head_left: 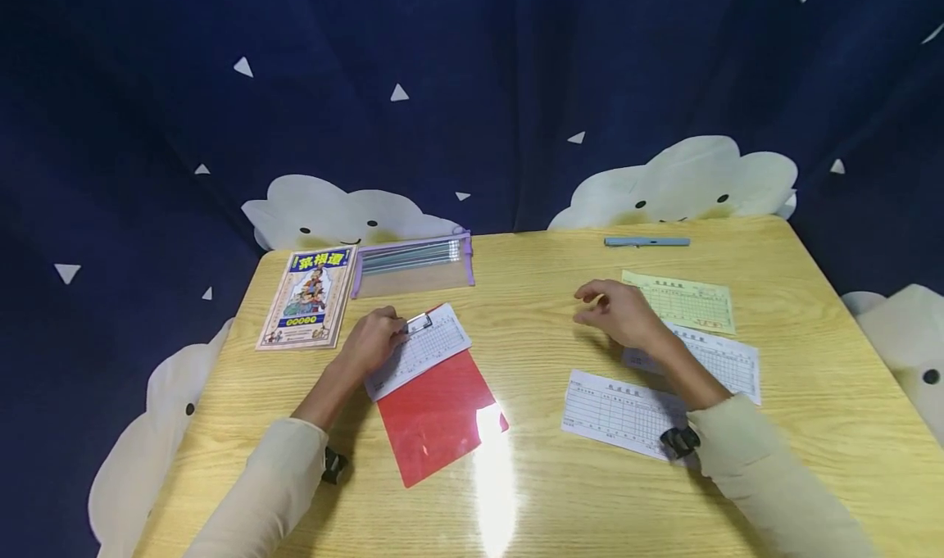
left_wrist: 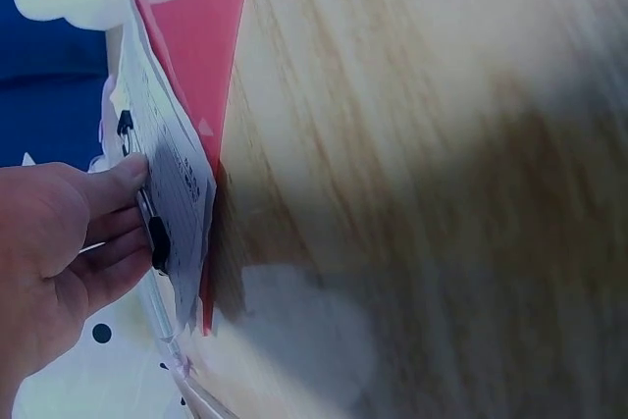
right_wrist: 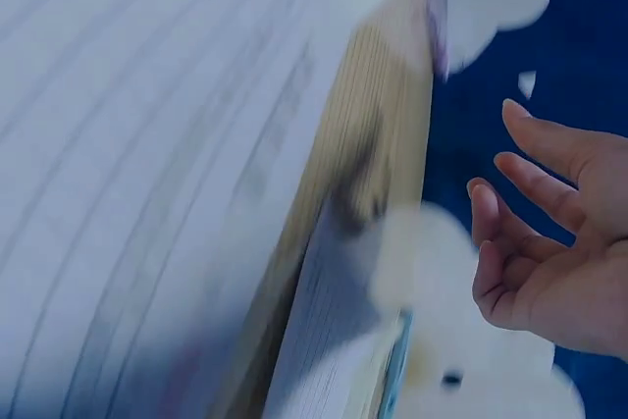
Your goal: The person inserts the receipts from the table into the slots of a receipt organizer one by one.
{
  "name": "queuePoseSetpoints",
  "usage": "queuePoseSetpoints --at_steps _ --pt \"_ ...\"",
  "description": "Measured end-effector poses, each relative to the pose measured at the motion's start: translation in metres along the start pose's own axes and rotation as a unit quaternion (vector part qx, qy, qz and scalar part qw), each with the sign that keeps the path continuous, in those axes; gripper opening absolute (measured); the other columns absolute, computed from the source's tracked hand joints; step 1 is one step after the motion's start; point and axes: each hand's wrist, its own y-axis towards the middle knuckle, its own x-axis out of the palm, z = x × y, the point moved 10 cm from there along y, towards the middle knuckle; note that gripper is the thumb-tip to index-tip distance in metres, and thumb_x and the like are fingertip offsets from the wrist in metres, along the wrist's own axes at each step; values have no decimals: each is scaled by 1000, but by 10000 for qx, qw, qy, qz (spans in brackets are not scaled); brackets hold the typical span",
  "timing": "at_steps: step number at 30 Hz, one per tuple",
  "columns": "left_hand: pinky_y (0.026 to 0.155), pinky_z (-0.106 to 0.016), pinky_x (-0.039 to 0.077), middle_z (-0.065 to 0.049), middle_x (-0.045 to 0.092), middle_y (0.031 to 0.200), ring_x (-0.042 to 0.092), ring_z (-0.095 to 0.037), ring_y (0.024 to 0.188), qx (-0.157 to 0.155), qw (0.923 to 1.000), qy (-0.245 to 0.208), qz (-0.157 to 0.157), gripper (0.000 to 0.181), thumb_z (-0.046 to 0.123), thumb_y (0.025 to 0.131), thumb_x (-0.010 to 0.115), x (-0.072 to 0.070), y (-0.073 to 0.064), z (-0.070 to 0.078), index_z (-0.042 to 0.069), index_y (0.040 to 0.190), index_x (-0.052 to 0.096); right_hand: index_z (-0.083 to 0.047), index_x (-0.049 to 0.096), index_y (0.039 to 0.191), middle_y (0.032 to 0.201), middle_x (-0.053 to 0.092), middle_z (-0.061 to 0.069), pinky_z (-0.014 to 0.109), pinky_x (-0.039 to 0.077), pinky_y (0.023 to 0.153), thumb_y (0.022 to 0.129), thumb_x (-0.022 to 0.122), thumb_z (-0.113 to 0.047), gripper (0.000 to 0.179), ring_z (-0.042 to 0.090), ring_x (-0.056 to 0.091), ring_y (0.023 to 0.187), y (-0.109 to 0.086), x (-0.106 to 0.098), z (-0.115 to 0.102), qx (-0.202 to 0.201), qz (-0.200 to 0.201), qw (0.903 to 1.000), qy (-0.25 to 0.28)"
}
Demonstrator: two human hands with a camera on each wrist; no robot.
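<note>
A red clipboard lies at an angle left of the table's middle. A white printed form covers its upper part, under the metal clip. My left hand pinches that clip at the clipboard's top end. In the left wrist view, the thumb is on the clip's near side and the fingers lie around its edge. My right hand hovers over the table with loosely bent fingers and holds nothing. Beneath and beside it lie a yellow form, a white form and another white form.
A booklet with a colourful cover lies at the left. Beside it is a clear zip pouch with purple edging. A blue-grey pen lies near the back edge. Behind the wooden table hangs a dark blue curtain.
</note>
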Motion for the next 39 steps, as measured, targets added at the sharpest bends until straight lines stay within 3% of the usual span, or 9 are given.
queuePoseSetpoints --at_steps 5,9,18,24,30,39 --pt "59 -35 50 -7 58 71 58 -22 65 -68 9999 54 63 9 6 75 76 0 -2 -3 5 73 68 -2 58 123 120 58 23 31 46 64 90 64 -25 40 31 57 97 -15 -33 45 586 149 9980 -186" --pt "59 -35 50 -7 59 71 59 -22 65 -44 10000 30 81 8 7 76 76 1 -1 -2 5 74 68 -2 57 123 124 51 24 39 46 68 90 63 -29 43 35 52 101 -28 -56 79 1004 303 9937 -389" --pt "58 -36 49 -7 59 70 58 -22 64 -30 9998 34 206 9 7 75 77 0 -2 -3 6 73 69 5 57 119 125 39 32 57 35 82 88 65 -24 43 47 36 112 -48 -79 138 1617 845 9816 -560" --pt "59 -37 50 -7 59 71 59 -23 65 -117 9998 67 172 8 9 76 77 1 -2 -5 6 76 70 5 55 117 127 35 35 61 30 87 83 70 -22 46 51 26 117 -56 -87 161 2051 956 9717 -673" --pt "59 -38 50 -7 60 72 59 -24 66 -210 9996 114 142 7 10 76 77 0 -2 -6 7 77 70 5 51 120 127 31 37 60 33 83 82 71 -22 51 51 29 111 -60 -85 176 2484 775 9631 -684" --pt "58 -37 50 -7 60 72 59 -23 65 -249 9995 151 72 7 10 76 77 1 -2 -5 7 77 71 7 50 121 114 42 29 51 38 76 82 71 -19 51 40 39 97 -58 -84 178 2551 780 9618 -608"
